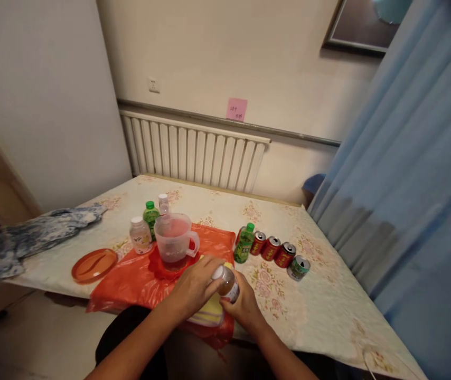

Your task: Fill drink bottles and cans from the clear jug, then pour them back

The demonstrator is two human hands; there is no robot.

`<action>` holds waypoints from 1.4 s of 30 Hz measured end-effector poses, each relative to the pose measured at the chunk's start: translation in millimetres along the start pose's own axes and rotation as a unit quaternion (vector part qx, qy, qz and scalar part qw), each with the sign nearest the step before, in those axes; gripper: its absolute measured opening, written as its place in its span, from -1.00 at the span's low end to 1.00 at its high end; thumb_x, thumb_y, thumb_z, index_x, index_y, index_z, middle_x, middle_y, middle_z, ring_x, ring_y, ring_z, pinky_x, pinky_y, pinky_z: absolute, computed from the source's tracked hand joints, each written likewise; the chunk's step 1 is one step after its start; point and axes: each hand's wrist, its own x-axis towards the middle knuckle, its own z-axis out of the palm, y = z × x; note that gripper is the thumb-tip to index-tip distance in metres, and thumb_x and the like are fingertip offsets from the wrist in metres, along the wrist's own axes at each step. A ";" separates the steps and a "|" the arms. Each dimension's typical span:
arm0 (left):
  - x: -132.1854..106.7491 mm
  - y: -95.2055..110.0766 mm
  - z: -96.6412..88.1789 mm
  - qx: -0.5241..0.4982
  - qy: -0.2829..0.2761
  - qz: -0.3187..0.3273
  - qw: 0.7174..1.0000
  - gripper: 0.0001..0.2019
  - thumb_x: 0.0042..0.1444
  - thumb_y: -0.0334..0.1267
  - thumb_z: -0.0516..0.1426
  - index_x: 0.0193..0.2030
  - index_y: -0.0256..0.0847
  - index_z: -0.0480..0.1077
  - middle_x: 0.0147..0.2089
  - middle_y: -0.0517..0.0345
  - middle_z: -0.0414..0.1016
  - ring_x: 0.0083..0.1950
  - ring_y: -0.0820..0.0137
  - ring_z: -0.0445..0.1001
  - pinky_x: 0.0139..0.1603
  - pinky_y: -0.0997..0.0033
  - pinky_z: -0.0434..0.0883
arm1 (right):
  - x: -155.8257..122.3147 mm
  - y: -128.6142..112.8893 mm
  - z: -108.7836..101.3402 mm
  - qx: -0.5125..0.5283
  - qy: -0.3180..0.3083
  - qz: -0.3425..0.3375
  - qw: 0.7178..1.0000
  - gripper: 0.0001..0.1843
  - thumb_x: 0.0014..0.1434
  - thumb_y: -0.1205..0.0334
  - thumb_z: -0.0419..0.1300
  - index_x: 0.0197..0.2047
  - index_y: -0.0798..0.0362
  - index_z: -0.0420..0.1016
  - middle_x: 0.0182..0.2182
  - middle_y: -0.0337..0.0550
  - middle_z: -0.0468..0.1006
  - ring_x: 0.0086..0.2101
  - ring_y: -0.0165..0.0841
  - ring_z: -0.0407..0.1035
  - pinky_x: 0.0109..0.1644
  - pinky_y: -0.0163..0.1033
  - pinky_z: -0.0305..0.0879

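Note:
A small bottle (228, 285) with a white cap and brownish contents is tilted above a yellow striped cloth (209, 315) near the table's front edge. My right hand (244, 309) grips its body from below. My left hand (197, 285) is closed round its capped top. Just behind them a clear plastic jug (175, 238) with pink liquid stands on an orange plastic bag (138, 274).
Three small bottles (151, 217) stand left of the jug, with an orange lid (94, 265) at the front left. A green bottle (244, 244) and several cans (272, 248) line up to the right. A blue patterned cloth (31, 232) hangs over the left edge; a blue curtain (415, 184) is on the right.

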 end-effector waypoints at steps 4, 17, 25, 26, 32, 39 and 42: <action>-12.8 4.6 -19.6 0.072 0.183 -0.047 0.979 -0.74 0.12 -0.18 0.13 -0.06 -0.16 0.41 -0.13 0.03 0.44 -0.14 0.25 0.40 -0.08 0.29 0.33 | 24.9 -19.1 3.9 -0.009 -0.030 -0.037 0.999 -0.31 -0.17 0.37 0.21 0.10 0.00 0.28 -0.04 -0.10 0.45 -0.02 -0.18 0.36 0.12 -0.10 0.30; -114.0 -144.8 -18.0 -0.553 0.163 -0.321 0.751 -0.63 -0.02 -0.19 0.33 -0.06 -0.18 0.42 -0.26 0.14 0.55 -0.30 0.44 0.52 -0.18 0.43 0.42 | 163.0 -37.9 -2.1 -0.226 -0.065 -0.150 0.960 -0.40 -0.11 0.32 0.23 0.07 0.10 0.30 -0.07 0.01 0.45 -0.07 -0.13 0.29 0.06 -0.05 0.22; -126.6 -163.2 -11.4 -0.592 0.119 -0.300 0.739 -0.66 0.08 -0.24 0.27 0.00 -0.19 0.41 -0.21 0.08 0.55 -0.19 0.36 0.55 -0.07 0.35 0.40 | 212.9 -48.1 1.2 -0.391 -0.105 -0.220 0.887 -0.40 -0.08 0.32 0.23 0.09 0.11 0.29 -0.07 0.03 0.42 -0.09 -0.13 0.23 0.07 -0.06 0.10; -125.8 -163.6 -11.0 -0.593 0.124 -0.298 0.737 -0.66 0.09 -0.24 0.27 0.01 -0.19 0.40 -0.22 0.09 0.54 -0.19 0.36 0.55 -0.08 0.36 0.40 | 215.8 -49.1 2.1 -0.408 -0.112 -0.228 0.877 -0.41 -0.07 0.32 0.23 0.08 0.11 0.29 -0.08 0.03 0.41 -0.09 -0.13 0.22 0.07 -0.06 0.09; -127.6 -170.3 -8.2 -0.601 0.146 -0.309 0.722 -0.61 0.05 -0.26 0.29 0.03 -0.17 0.37 -0.17 0.08 0.55 -0.18 0.34 0.56 -0.07 0.35 0.40 | 227.5 -57.1 5.0 -0.453 -0.132 -0.253 0.845 -0.46 -0.07 0.40 0.20 0.04 0.10 0.32 -0.10 0.07 0.41 -0.11 -0.12 0.20 0.10 -0.02 0.01; -128.6 -170.9 -7.0 -0.600 0.149 -0.304 0.725 -0.58 0.04 -0.23 0.30 0.05 -0.17 0.38 -0.15 0.05 0.56 -0.18 0.34 0.56 -0.06 0.33 0.40 | 238.1 -72.5 2.7 -0.465 -0.146 -0.278 0.828 -0.56 0.01 0.44 0.14 0.01 0.09 0.36 -0.12 0.07 0.41 -0.10 -0.11 0.18 0.14 0.01 -0.07; -128.2 -170.8 -7.2 -0.595 0.148 -0.302 0.730 -0.58 0.03 -0.21 0.30 0.05 -0.18 0.39 -0.16 0.04 0.57 -0.17 0.33 0.56 -0.05 0.33 0.40 | 240.8 -79.1 0.8 -0.474 -0.149 -0.295 0.816 -0.58 0.04 0.45 0.12 0.01 0.09 0.36 -0.14 0.08 0.42 -0.10 -0.10 0.18 0.16 0.03 -0.10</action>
